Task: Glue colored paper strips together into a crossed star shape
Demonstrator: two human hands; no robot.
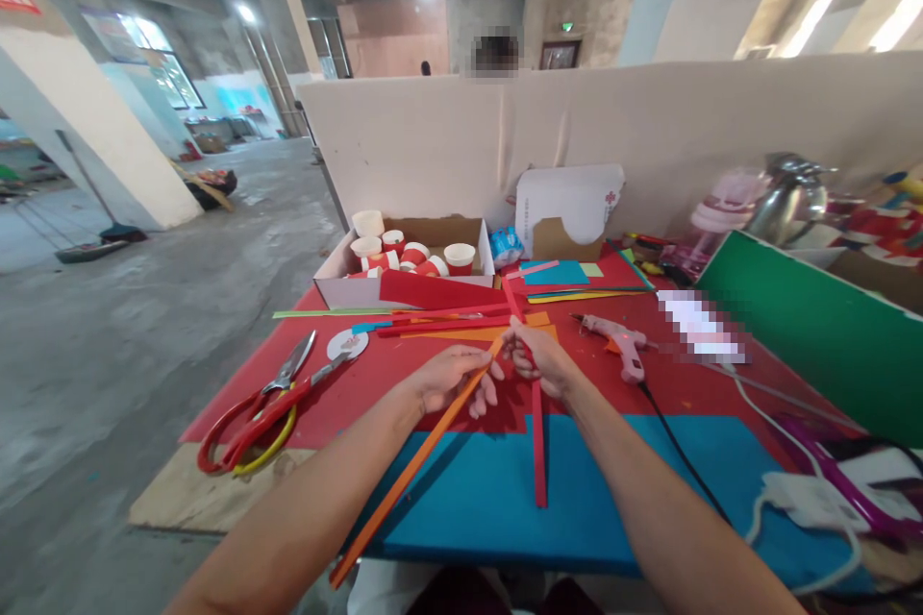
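Observation:
My left hand (453, 377) is closed around the upper end of a long orange paper strip (411, 471), which slants down toward the table's near edge. My right hand (537, 360) pinches a long red paper strip (537, 442) that runs from the far pile down over the blue sheet (505, 500). The two hands meet where the strips' upper ends come together, above the red sheet (346, 384). Several more coloured strips (433, 315) lie just beyond my hands.
Red-handled scissors (260, 413) and a tape roll (347, 344) lie at the left. A pink glue gun (621, 342) with a black cord rests at the right. A cardboard box of paper cups (411, 259) stands behind, a green board (814, 327) at right.

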